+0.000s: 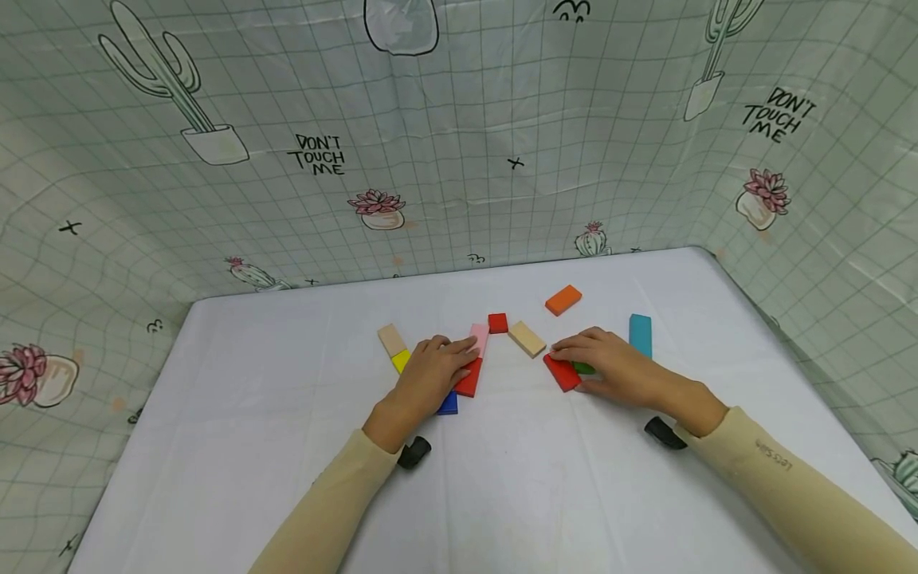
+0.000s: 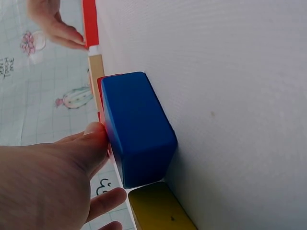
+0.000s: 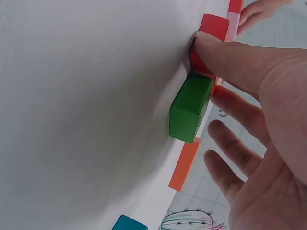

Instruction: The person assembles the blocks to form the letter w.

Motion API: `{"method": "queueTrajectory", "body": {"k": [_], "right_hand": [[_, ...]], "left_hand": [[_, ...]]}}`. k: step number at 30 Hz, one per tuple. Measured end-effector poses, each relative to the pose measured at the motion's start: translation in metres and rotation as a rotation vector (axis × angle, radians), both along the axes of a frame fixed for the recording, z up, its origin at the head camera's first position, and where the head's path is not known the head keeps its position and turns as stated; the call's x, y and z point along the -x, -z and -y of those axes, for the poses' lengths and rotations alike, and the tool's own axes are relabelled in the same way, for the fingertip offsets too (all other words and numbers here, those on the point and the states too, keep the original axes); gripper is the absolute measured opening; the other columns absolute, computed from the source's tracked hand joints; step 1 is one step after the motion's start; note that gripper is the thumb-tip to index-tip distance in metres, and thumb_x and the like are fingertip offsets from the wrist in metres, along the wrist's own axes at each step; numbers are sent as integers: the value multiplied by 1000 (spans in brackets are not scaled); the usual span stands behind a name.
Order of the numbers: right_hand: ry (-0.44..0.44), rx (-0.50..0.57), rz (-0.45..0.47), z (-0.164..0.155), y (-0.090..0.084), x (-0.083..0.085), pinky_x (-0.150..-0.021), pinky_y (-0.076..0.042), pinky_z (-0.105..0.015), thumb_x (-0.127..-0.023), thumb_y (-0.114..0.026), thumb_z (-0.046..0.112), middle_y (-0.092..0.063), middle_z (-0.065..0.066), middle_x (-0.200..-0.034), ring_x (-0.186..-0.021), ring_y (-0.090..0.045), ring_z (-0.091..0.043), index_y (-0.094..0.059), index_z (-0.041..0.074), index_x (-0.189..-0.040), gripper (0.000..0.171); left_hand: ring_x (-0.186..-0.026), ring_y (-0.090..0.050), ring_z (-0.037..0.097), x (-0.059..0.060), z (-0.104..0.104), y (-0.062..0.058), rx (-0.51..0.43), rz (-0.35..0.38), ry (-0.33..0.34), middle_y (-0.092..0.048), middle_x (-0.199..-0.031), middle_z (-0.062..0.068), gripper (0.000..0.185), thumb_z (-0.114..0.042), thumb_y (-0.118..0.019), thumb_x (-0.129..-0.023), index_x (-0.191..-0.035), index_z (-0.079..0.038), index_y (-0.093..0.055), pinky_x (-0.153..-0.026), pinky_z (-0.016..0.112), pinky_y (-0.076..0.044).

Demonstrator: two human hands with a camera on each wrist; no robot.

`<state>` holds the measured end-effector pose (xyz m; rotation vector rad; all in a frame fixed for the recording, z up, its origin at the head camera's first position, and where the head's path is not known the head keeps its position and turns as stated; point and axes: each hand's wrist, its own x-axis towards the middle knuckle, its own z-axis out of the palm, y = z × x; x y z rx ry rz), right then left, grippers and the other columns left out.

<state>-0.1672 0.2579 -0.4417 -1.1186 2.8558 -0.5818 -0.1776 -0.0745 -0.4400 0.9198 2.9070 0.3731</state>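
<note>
In the head view my left hand [image 1: 430, 375] is over a group of flat blocks, its thumb and fingers around the near red block [image 1: 468, 381] where it meets a pink block [image 1: 480, 336]. A blue block [image 2: 139, 129] stands beside that thumb, with a yellow block [image 2: 158, 206] next to it. My right hand [image 1: 613, 367] pinches another red block [image 3: 213, 28] between thumb and fingers, and its other fingers are spread. A green block [image 3: 189, 108] adjoins this red one and is partly hidden under the hand in the head view.
Beyond the hands lie a small red block [image 1: 498, 323], a beige block [image 1: 527, 339] and an orange block [image 1: 563, 300]. To the right is a teal block [image 1: 641, 335]; at left, a second beige block [image 1: 392, 340]. A patterned cloth [image 1: 459, 143] hangs behind the white table [image 1: 545, 494].
</note>
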Motion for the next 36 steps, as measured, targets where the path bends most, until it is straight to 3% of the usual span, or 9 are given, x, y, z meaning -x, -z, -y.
{"method": "queueTrajectory", "body": {"k": [13,24,36], "right_hand": [[-58,27,-29,-1,2,5,-103,-53,-55,-82,-88,-4,-68,-11,-139,-127,-59,-35,-74,8,-132,53],[-128,51,-123,-1,5,8,-100,-55,-54,-77,-88,-11,-70,-10,-134,-123,-61,-34,-75,6,-130,58],[-99,12,-74,2,4,12,-105,-53,-54,-81,-88,-6,-70,-10,-136,-127,-59,-34,-74,7,-132,54]], "left_hand": [[-134,-55,35,-1,0,0,-9,2,-4,-55,-158,5,44,-19,-67,-105,-148,-12,-63,-117,53,-42],[-133,-55,35,-1,0,0,-7,-3,-2,-56,-158,5,44,-19,-67,-104,-148,-11,-64,-117,53,-43],[-135,-54,36,0,0,0,-21,10,-4,-55,-158,6,44,-19,-67,-105,-148,-11,-63,-118,54,-41]]}}
